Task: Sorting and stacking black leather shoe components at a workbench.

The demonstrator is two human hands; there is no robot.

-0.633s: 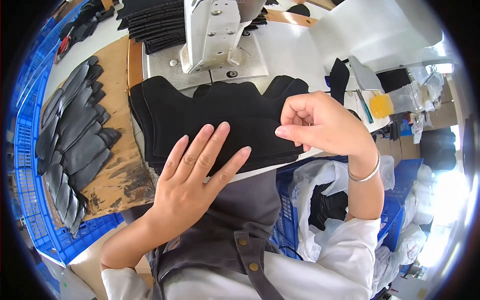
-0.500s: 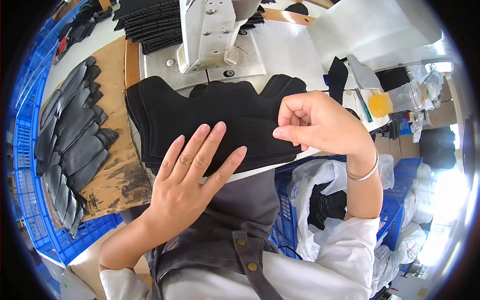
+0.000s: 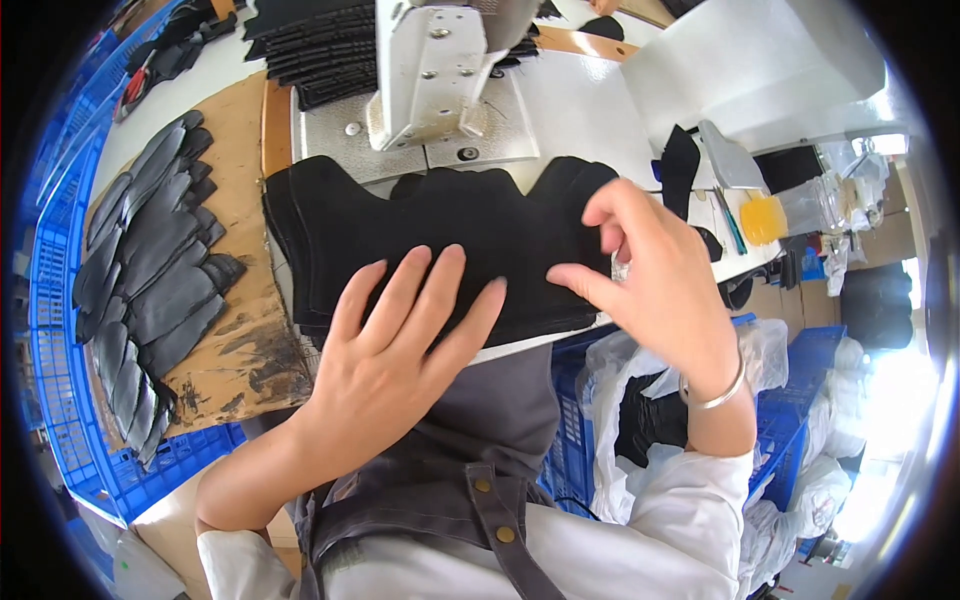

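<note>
A stack of black, curvy-edged cut pieces, seemingly of fabric, lies in front of the sewing machine. My left hand rests on the near part of the top piece with its fingers stretched out and spread. Over the stack's right end is my right hand, wearing a silver bangle. Its thumb points left and stands apart from the bent fingers, with nothing seen between them. Whether its fingertips touch the pieces I cannot tell.
Overlapping dark pieces cover a worn wooden board at left, beside a blue crate. More black pieces are piled behind. At right are a yellow-lidded clear container, a teal tool and a plastic-lined blue crate.
My right thumb and fingers have parted from a pinch, and that hand has shifted slightly right. The left hand stays spread on the stack. The whole view has shifted a little.
</note>
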